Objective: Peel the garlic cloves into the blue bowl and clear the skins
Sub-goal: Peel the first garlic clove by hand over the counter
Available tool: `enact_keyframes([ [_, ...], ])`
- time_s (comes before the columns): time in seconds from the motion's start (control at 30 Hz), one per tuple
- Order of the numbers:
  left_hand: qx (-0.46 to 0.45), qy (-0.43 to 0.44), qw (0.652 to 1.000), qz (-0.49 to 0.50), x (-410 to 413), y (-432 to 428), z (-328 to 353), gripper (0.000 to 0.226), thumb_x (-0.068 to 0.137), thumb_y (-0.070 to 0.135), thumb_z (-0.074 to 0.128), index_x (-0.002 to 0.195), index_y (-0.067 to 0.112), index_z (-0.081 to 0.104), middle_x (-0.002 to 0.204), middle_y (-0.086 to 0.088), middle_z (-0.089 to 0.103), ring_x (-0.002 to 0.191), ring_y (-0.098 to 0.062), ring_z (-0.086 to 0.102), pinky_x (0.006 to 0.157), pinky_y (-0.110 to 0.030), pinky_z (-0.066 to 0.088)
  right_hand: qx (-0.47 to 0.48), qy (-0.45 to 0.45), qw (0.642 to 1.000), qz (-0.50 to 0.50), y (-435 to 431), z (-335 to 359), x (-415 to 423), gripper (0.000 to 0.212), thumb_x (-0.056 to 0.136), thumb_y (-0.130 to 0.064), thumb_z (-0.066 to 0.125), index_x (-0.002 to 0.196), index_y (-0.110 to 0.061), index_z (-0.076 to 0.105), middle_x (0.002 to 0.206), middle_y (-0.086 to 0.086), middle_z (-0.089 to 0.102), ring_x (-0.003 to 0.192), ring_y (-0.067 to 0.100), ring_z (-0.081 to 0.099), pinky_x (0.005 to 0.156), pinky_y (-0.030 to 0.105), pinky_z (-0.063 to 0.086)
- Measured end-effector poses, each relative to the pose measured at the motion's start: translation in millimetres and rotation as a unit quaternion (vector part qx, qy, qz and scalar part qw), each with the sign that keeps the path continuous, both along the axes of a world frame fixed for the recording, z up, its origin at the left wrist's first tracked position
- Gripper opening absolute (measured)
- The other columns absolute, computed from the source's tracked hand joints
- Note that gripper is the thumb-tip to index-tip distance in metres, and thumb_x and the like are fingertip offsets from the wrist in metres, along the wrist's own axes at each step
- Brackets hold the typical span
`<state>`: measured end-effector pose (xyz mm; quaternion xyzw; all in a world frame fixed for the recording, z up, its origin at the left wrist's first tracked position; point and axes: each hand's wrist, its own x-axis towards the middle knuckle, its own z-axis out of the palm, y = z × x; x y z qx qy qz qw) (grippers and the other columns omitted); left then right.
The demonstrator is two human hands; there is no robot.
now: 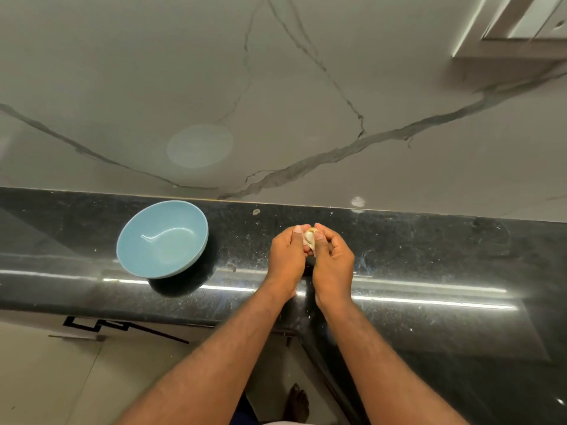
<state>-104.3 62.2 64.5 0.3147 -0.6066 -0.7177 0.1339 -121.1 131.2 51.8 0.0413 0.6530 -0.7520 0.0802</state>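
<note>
1. The left hand [287, 256] and the right hand [333, 259] meet over the black counter [429, 259], side by side and touching.
2. The thumbs and curled fingers of both hands pinch one garlic clove [309, 238] between them (its pale skin is partly loose and hangs down between the hands).
3. The blue bowl [144, 253] stands upright on the counter to the left of the hands, apart from them.
4. A small pale scrap [256, 211] lies on the counter at the foot of the marbled wall [276, 102], far-left of the hands.
</note>
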Motion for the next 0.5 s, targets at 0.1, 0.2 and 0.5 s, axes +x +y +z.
enact_keyframes([
  [0.1,0.015,0.010,0.999,-0.036,-0.5,-7.4,6.0,0.023,0.102,0.011,0.049,0.107,0.009,0.071,0.090,-0.010,0.072,0.076,-0.013,0.063,0.078,-0.035,0.057,-0.031,-0.024,0.999,0.024,6.0,4.9,-3.5,0.022,0.100,-0.016,0.059,0.119,-0.018,0.070,0.106,0.000,0.076,0.101,0.014,0.071,0.089,0.033,0.058],
  [0.2,0.026,0.029,0.997,-0.064,3.7,-13.1,7.7,0.017,0.095,0.011,0.062,0.111,0.011,0.069,0.095,-0.009,0.073,0.080,-0.014,0.066,0.076,-0.029,0.056,-0.052,-0.024,0.997,0.045,13.1,10.3,-3.1,0.025,0.096,-0.015,0.063,0.121,-0.015,0.070,0.104,-0.001,0.076,0.101,0.013,0.071,0.086,0.029,0.057],
  [0.5,-0.145,0.049,0.987,-0.057,5.9,-1.1,16.2,0.019,0.101,0.016,0.053,0.103,0.015,0.072,0.085,0.002,0.068,0.076,-0.002,0.062,0.069,-0.016,0.049,0.011,0.025,0.999,0.034,16.4,15.9,-5.3,0.020,0.095,-0.013,0.066,0.113,-0.017,0.073,0.100,0.001,0.076,0.094,0.013,0.072,0.089,0.037,0.058],
])
